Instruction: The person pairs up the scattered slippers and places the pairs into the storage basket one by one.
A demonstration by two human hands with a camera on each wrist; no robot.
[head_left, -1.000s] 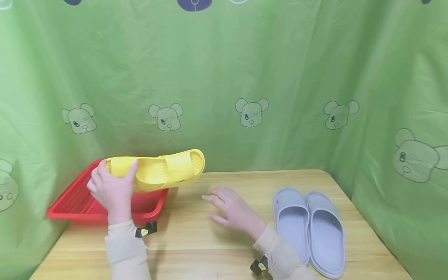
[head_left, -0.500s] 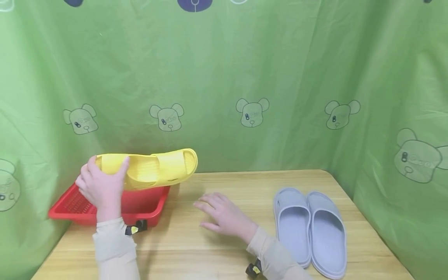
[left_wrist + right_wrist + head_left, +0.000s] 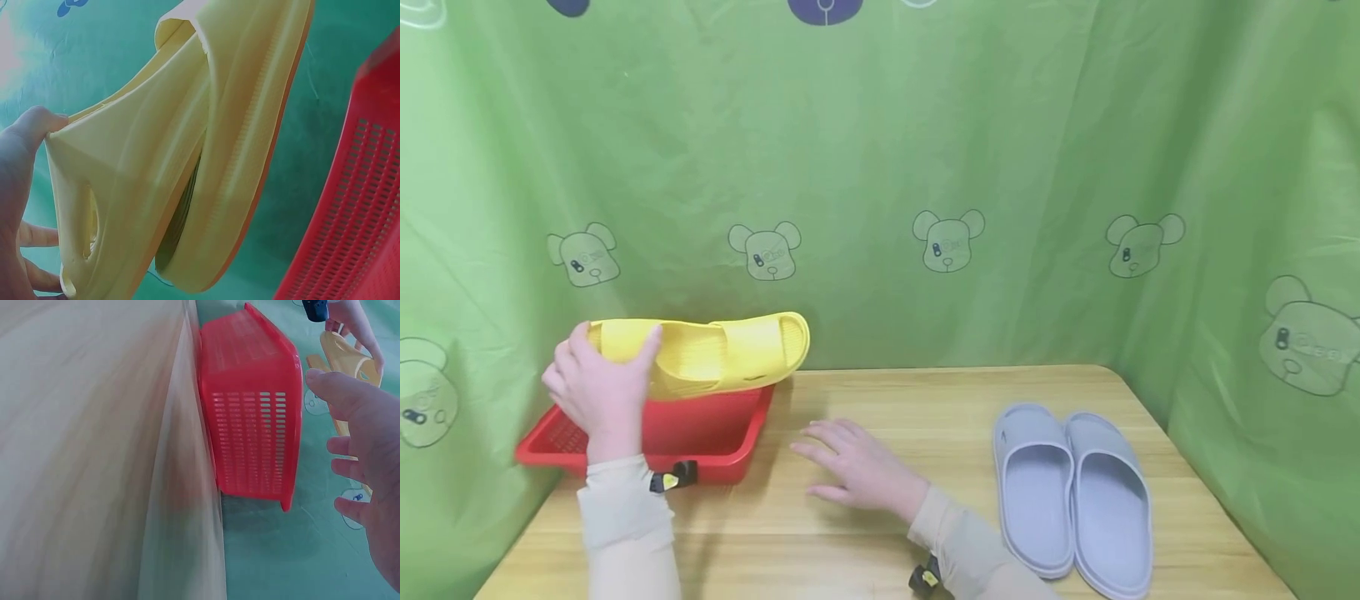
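A pair of yellow slippers (image 3: 756, 346), laid together with toes pointing opposite ways, is held above the red basket (image 3: 741, 462) by my left hand (image 3: 597, 387). The left wrist view shows the thumb over the upper edge of the near slipper's strap (image 3: 119, 169) and the fingers at its toe opening; the second slipper (image 3: 244, 162) lies against it. My right hand (image 3: 861, 467) hovers over the table to the right of the basket, holding nothing, its fingers apart. In the right wrist view the slatted basket wall (image 3: 250, 437) stands past that hand.
Two grey slippers (image 3: 1037, 500) lie side by side at the right of the wooden table (image 3: 940, 400). A green curtain (image 3: 865, 150) with bear-head prints closes off the back and both sides.
My left hand has carried the yellow slippers leftward and slightly up, farther over the basket. My right hand has drifted left as well. The grey slippers stay where they lie.
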